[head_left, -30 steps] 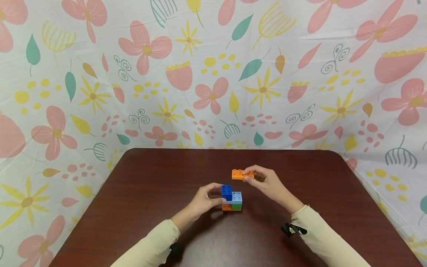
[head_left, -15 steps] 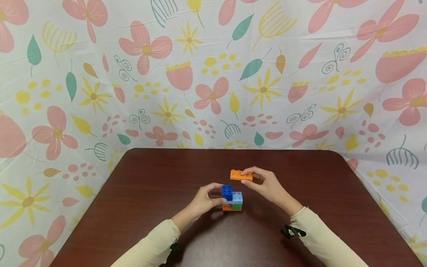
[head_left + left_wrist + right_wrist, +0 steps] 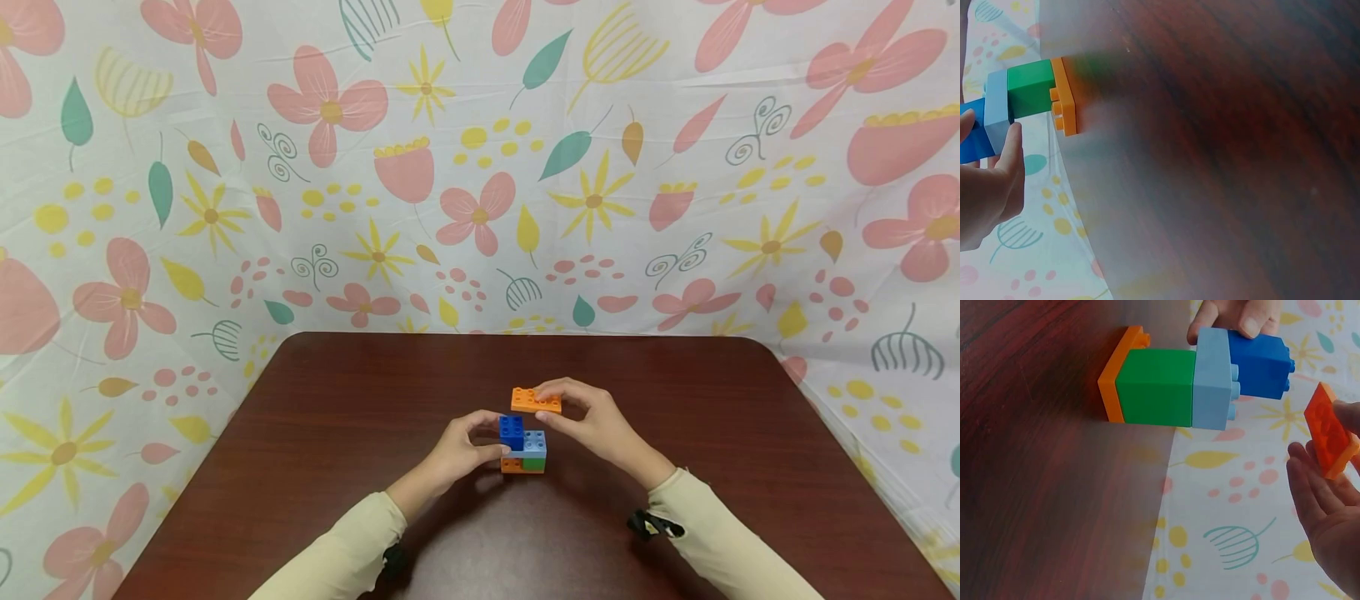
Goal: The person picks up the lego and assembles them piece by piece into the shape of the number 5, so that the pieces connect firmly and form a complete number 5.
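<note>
Since the earlier frames the orange plate (image 3: 536, 401) has drifted left and slightly down, now closer above the stack (image 3: 522, 447); the stack and left hand sit as before. L to R: left hand (image 3: 457, 450), fingers curled round the stack's left side, thumb and fingertips pinching at the blue brick (image 3: 511, 432), probably to steady the stack on the table (image 3: 337, 433). The stack stands on the table near centre: orange base plate (image 3: 1112, 378) at bottom, green brick (image 3: 1155, 386) on it, light-blue layer (image 3: 1213, 378) above, blue brick on top over the left half only, so the light-blue studs on the right half are bare. Right hand (image 3: 592, 421) pinches the orange plate by its right end, studs up, approx. level, held in the air just above and behind the stack, not touching it; the end grip seems to leave the plate's underside free. Backdrop: floral cloth (image 3: 225, 167) round the table. No brand, label or legible writing seen on any brick.
</note>
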`<action>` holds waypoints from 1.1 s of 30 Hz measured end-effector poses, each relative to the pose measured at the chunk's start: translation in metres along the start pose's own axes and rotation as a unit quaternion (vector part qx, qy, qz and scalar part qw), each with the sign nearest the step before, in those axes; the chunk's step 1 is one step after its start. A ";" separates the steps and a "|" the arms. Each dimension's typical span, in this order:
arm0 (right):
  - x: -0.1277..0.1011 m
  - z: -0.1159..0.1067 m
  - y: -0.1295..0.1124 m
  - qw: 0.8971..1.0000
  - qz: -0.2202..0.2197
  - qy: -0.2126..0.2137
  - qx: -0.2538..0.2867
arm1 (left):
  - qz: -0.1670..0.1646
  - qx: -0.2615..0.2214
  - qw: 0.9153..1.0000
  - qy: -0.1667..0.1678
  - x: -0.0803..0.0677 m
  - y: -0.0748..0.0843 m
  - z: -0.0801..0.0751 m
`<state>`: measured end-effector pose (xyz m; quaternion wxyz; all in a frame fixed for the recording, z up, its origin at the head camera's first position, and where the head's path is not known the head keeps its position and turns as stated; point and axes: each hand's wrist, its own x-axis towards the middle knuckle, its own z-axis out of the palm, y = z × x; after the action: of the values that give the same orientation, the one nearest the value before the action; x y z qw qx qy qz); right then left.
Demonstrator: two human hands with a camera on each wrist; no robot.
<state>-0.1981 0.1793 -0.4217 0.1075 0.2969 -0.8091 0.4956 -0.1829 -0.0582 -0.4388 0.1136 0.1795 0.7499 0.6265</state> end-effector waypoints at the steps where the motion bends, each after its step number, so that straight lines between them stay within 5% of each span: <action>1: 0.000 0.001 0.004 1.000 0.001 0.000 -0.002 | -0.001 -0.001 1.000 -0.001 0.000 0.000 0.000; 20: -0.005 0.015 0.010 0.996 -0.066 -0.032 -0.040 | -0.005 0.003 1.000 -0.012 0.001 0.001 -0.002; 28: -0.005 0.017 0.008 0.994 -0.070 -0.049 -0.068 | -0.012 0.006 1.000 -0.008 0.014 -0.027 -0.004; 33: -0.005 0.017 0.006 0.991 -0.077 -0.061 -0.087 | -0.009 0.001 1.000 -0.013 0.015 -0.029 -0.005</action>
<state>-0.1953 0.1685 -0.4366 0.1217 0.3773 -0.8290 0.3944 -0.2018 -0.0609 -0.4656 0.1288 0.1807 0.7505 0.6225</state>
